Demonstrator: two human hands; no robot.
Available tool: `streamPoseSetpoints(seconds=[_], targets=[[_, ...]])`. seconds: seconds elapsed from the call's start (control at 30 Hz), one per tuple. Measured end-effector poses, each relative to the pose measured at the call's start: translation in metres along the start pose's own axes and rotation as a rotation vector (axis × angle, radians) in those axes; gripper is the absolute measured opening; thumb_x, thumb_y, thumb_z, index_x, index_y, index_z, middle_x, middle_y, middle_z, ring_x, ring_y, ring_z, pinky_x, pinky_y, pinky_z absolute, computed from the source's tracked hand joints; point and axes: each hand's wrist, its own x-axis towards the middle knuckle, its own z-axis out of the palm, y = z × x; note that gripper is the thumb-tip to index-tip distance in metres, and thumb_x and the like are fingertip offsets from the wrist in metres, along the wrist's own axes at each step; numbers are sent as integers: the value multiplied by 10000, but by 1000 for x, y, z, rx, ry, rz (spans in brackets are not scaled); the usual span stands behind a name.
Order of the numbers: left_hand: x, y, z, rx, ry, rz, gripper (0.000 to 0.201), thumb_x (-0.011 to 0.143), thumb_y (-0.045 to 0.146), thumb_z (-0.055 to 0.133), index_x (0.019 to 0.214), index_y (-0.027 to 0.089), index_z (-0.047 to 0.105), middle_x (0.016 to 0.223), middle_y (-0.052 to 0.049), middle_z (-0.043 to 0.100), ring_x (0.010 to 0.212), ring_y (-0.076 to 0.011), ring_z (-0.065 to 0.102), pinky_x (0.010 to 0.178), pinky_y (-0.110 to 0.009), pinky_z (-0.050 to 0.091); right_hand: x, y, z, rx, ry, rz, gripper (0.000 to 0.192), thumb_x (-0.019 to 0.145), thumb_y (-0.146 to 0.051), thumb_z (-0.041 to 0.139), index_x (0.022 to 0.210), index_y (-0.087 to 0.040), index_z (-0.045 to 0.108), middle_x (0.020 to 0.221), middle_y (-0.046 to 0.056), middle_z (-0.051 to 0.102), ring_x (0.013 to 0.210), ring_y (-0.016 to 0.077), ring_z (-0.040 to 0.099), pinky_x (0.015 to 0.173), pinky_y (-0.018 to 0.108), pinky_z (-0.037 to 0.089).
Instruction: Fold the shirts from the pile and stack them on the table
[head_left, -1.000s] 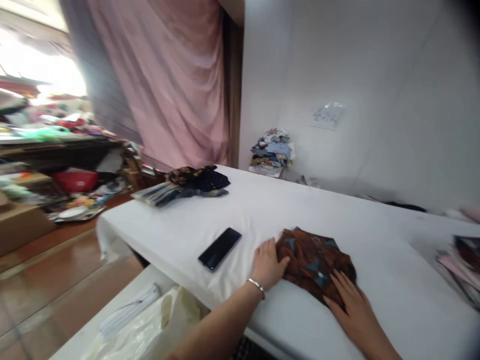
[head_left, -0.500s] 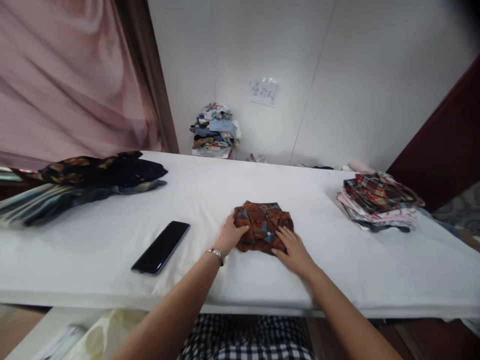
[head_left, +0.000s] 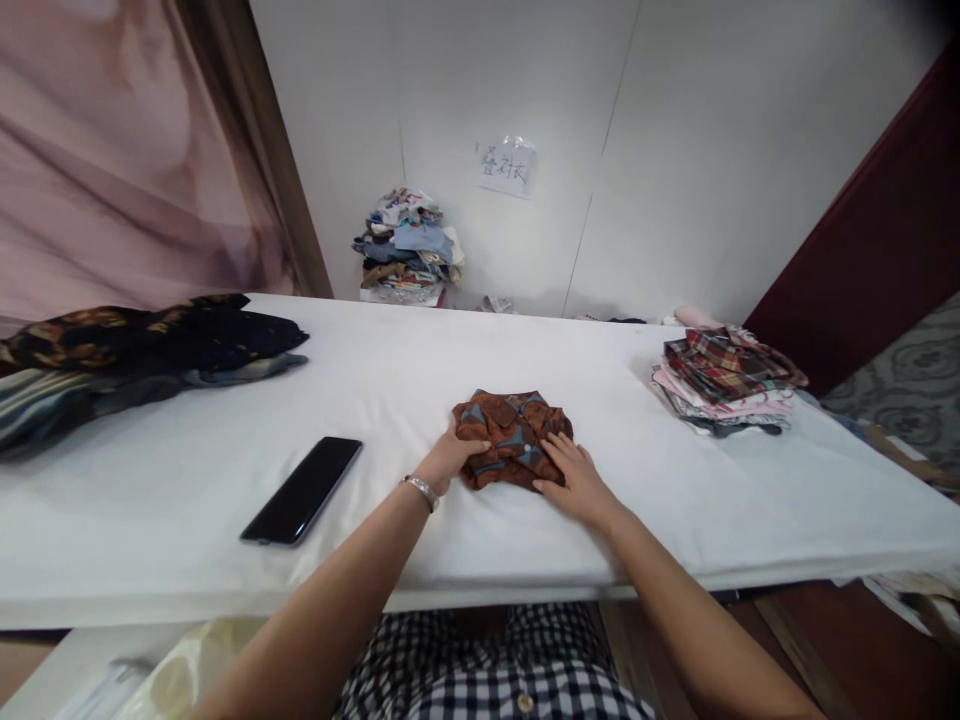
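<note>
A brown shirt with blue-grey patches (head_left: 510, 445) lies folded into a small bundle on the white-covered table, its collar and a button showing on top. At its left edge is my left hand (head_left: 448, 455), thumb over the cloth and fingers tucked out of sight at the side; a silver bracelet circles that wrist. My right hand (head_left: 581, 482) rests on the lower right part of the shirt, fingers stretched out across the fabric and thumb near the front edge.
A black phone (head_left: 304, 490) lies left of my arms. Dark and striped garments (head_left: 150, 350) are heaped at the far left. Folded shirts (head_left: 727, 385), a plaid one uppermost, are stacked at right. Behind the table, a clothes pile (head_left: 409, 245) stands against the wall under a handwritten sign (head_left: 508, 167).
The whole view has shifted, with everything appearing slightly further left and higher. Both hands stay on the folded shirt, in nearly the same places.
</note>
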Motion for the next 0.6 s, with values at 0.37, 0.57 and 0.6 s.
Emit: streamPoseSetpoints(seconds=[0.37,0.57,0.6], targets=[[-18,7,15,-165,-57,71,494,638,238,824,1065,166,586,976,-98,739,838,-218,711,794,-373,576,-44,-71,16,1662,-222,713,468,842,-597,641,1036,-171,654,1096,131,724,1050,261,682,869,403,558],[-29,-8,19,35,101,196,595,615,210,821,1145,198,551,1071,-87,727,967,-233,700,893,-393,565,9,-75,24,1875,84,691,363,896,-476,630,1063,-155,662,975,77,752,822,193,709,786,372,591],[-30,-12,20,72,126,211,614,606,211,826,1153,200,546,1076,-86,724,980,-237,697,904,-396,563,15,-76,26,1869,156,712,298,877,-408,670,1033,-154,670,943,68,757,786,185,707,739,338,592]])
